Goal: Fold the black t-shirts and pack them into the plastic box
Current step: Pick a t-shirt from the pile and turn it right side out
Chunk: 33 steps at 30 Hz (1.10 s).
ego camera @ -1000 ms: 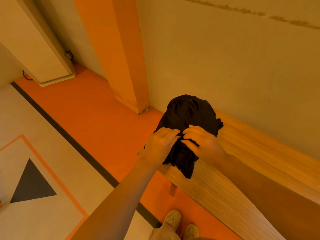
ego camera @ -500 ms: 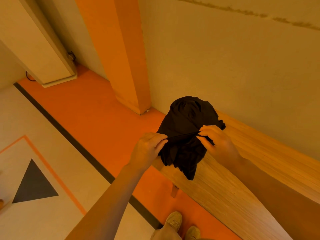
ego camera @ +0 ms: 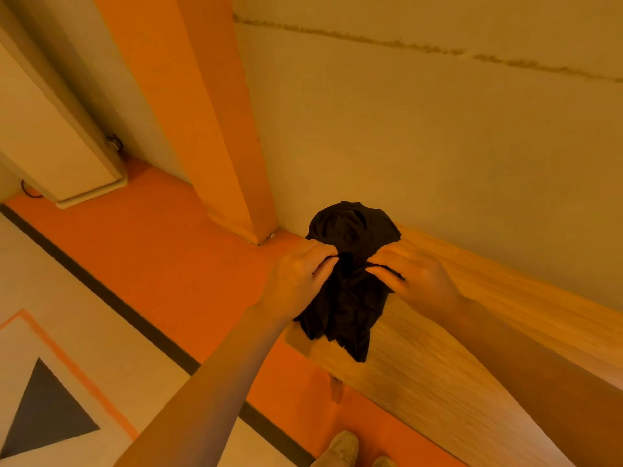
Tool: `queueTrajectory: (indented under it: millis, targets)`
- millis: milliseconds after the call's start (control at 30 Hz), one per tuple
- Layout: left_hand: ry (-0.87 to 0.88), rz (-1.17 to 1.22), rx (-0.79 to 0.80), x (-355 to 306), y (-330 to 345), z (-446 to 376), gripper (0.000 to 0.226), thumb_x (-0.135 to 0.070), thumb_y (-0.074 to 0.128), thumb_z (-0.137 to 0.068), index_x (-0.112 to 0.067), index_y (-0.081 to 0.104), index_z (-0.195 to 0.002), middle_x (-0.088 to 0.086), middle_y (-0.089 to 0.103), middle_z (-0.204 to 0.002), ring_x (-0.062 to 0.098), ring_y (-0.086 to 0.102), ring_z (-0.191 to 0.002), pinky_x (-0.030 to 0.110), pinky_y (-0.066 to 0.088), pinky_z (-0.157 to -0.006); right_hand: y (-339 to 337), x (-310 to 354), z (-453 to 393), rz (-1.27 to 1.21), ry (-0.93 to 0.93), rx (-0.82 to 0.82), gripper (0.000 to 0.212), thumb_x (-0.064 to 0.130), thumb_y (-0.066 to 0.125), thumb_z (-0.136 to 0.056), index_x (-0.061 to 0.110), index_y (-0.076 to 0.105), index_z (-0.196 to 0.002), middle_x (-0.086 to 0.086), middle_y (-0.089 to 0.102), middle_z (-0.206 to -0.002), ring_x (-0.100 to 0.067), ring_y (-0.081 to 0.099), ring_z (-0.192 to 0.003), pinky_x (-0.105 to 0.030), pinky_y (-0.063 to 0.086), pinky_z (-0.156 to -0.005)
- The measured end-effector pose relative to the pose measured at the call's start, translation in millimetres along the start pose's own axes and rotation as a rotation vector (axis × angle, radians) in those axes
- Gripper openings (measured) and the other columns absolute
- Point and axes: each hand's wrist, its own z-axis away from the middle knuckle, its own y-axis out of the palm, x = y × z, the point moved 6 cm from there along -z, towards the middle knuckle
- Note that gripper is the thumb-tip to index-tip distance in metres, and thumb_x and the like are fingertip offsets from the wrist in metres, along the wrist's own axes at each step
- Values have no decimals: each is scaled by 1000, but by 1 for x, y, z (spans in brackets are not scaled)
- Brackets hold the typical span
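Note:
A crumpled black t-shirt [ego camera: 350, 291] hangs bunched over the left end of the wooden table [ego camera: 472, 338], close to the wall. My left hand [ego camera: 298, 276] pinches its fabric on the left side, fingers curled into the cloth. My right hand [ego camera: 413, 276] grips the fabric on the right side at about the same height. The shirt's upper part bulges above both hands and its lower edge dangles down to the table's corner. No plastic box is in view.
A plain wall [ego camera: 438, 129] rises right behind the table. An orange pillar [ego camera: 215, 129] stands to the left. The orange floor strip [ego camera: 151, 257] and a pale floor with a dark triangle [ego camera: 47, 419] lie below. My shoes [ego camera: 340, 449] show at the bottom.
My hands spread apart along the fabric half a second ago and have since come closer together again, higher on the shirt. The bundle stays over the table's left end.

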Motion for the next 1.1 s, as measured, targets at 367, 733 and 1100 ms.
queueTrajectory:
  millis: [367,733,1100]
  targets:
    - [301,-51,94,-43,14,-119,29,-27,51,-93,-6,71,-97,5,69,-90,21,63,-83,37,55,-65,-85,-23,-34,36,111,-195,34,36,53,-91,10,72,-100,1,66,-83,3,47,-76,-19,46,-70]
    - [402,93,60,-165,4,-284,12,-11,62,-92,-5,71,-97,6,69,-93,13,57,-83,19,44,-76,-274,-62,-79,64,258,-346,12,15,63,-92,9,71,-99,5,66,-86,-3,62,-76,-15,51,-71]
    - [308,92,-35,-254,45,-387,14,-15,60,-94,-8,71,-97,5,69,-94,18,61,-86,24,44,-74,-443,-133,-22,262,489,-443,14,17,60,-94,7,67,-101,9,61,-73,-9,62,-60,-17,51,-63]
